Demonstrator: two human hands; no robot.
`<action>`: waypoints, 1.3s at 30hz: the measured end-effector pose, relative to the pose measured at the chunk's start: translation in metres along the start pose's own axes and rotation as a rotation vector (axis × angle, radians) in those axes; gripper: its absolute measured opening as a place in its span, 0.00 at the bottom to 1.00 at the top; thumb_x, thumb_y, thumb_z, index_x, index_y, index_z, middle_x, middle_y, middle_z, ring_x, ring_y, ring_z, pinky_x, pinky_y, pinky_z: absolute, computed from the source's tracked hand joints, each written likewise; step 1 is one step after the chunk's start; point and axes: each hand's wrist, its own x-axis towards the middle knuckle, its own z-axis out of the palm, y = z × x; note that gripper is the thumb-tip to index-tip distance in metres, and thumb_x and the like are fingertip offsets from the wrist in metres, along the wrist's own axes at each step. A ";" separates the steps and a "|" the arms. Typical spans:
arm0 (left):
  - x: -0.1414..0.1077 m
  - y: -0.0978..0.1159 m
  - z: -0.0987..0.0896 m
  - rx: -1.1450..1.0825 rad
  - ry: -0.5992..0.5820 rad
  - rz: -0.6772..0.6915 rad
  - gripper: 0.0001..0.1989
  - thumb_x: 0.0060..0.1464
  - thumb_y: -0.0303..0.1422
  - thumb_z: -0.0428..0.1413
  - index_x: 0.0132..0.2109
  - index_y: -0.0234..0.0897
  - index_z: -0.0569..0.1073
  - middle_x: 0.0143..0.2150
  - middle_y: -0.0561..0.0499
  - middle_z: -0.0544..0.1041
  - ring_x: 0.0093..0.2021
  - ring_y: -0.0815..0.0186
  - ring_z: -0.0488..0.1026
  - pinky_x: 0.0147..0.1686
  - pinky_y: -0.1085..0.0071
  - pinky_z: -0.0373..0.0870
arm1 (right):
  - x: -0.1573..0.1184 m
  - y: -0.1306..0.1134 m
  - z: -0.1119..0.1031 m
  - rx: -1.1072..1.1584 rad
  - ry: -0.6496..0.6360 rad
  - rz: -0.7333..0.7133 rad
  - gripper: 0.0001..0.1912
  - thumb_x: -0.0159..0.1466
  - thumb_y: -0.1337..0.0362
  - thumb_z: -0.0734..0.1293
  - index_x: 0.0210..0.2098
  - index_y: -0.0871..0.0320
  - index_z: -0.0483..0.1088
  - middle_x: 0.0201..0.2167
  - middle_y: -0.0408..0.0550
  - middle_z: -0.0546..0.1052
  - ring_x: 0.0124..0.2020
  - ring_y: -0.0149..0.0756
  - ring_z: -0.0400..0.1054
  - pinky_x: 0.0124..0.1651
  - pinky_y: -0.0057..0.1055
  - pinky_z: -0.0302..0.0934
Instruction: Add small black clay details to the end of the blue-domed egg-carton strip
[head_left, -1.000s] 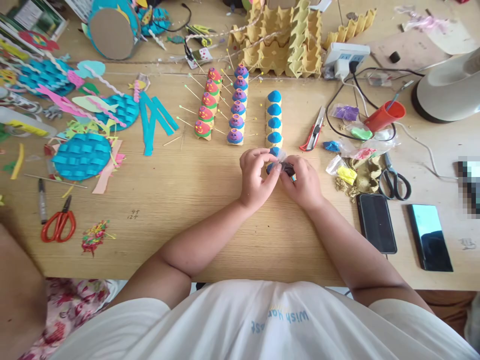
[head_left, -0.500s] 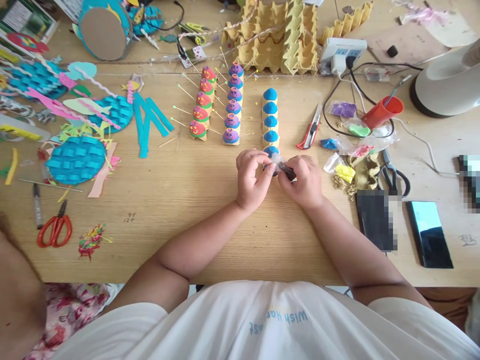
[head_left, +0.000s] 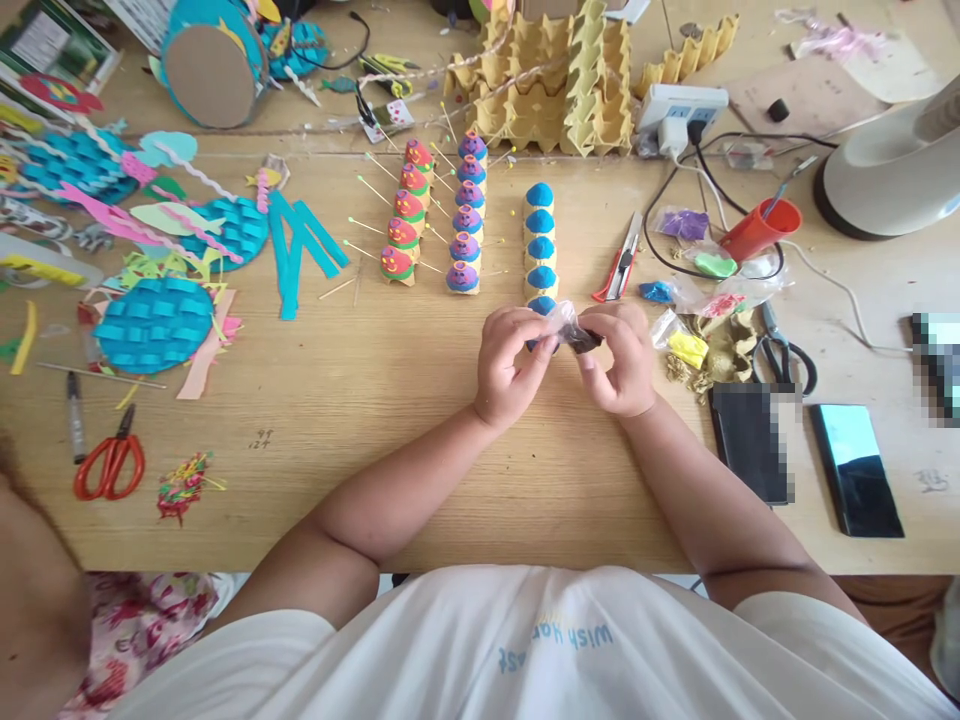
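My left hand (head_left: 514, 365) pinches the clear end of a small plastic bag (head_left: 562, 322) with something dark inside. On the bag's dark end (head_left: 585, 340), my right hand (head_left: 619, 358) has its fingers closed. Both hands are above the near end of a strip of blue-topped egg-carton cups (head_left: 540, 248), partly hiding its last cups. To the left stand a strip with purple and blue faces (head_left: 466, 219) and one with red and green faces (head_left: 405, 206), both with pins stuck in them.
Right of the strip lie a red cutter (head_left: 621, 262), a red cup (head_left: 761, 230), clay bags, black scissors (head_left: 784, 350) and phones. Egg cartons (head_left: 540, 85) sit behind. Blue woven discs (head_left: 155, 325) and red scissors (head_left: 110, 465) are at left, beside another person's arm (head_left: 37, 600).
My hands have moved slightly apart and the bag between them shows more. My right hand's fingers have shifted on it. The whole view has shifted slightly.
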 end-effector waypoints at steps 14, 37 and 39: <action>-0.002 0.001 0.003 -0.039 0.018 -0.102 0.12 0.76 0.44 0.54 0.47 0.44 0.77 0.42 0.49 0.84 0.47 0.63 0.81 0.53 0.60 0.77 | 0.008 0.132 -0.065 -0.523 0.072 0.847 0.13 0.62 0.62 0.74 0.26 0.53 0.67 0.37 0.65 0.78 0.54 0.64 0.68 0.61 0.72 0.55; -0.003 0.001 0.003 -0.082 0.029 -0.116 0.09 0.74 0.41 0.56 0.48 0.43 0.77 0.42 0.49 0.83 0.45 0.64 0.79 0.50 0.63 0.77 | 0.037 0.064 -0.033 0.201 0.253 0.651 0.05 0.65 0.70 0.72 0.40 0.55 0.79 0.37 0.46 0.81 0.37 0.39 0.82 0.46 0.43 0.78; -0.003 0.001 0.003 -0.082 0.025 -0.120 0.09 0.74 0.41 0.56 0.47 0.43 0.77 0.42 0.49 0.83 0.45 0.64 0.79 0.50 0.63 0.77 | 0.035 0.060 -0.031 0.171 0.215 0.605 0.01 0.65 0.67 0.73 0.37 0.55 0.78 0.38 0.46 0.81 0.35 0.38 0.81 0.43 0.41 0.79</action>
